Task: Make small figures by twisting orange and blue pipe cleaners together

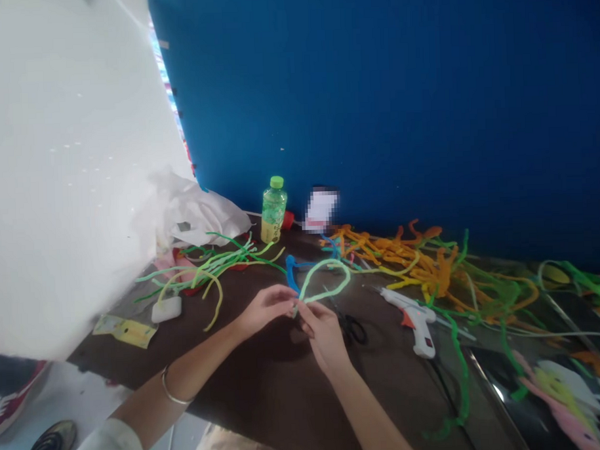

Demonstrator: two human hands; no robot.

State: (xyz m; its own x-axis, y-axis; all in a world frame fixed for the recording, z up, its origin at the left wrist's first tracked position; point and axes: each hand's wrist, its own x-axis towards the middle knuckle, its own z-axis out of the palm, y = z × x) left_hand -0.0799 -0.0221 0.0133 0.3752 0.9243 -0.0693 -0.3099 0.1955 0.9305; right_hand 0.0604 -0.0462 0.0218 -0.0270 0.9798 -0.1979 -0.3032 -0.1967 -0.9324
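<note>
A pale green pipe cleaner (347,268) is bent into a teardrop loop, its ends meeting between my two hands above the dark table. My left hand (269,310) pinches the ends from the left, fingers closed. From the right, my right hand (324,332) grips the same spot with thumb and fingers together. Just behind the loop lies a bent blue pipe cleaner (291,275). Black-handled scissors (353,329) rest beside my right hand, partly hidden by it. Farther right is a white glue gun (415,321) with an orange trigger.
Green pipe cleaners (232,259) lie loose at the left, near a white case (166,310) and a yellow packet (125,330). A drink bottle (274,211) stands at the back. Orange pipe cleaners (404,253) heap up on the right. A blue panel (374,104) rises behind the table.
</note>
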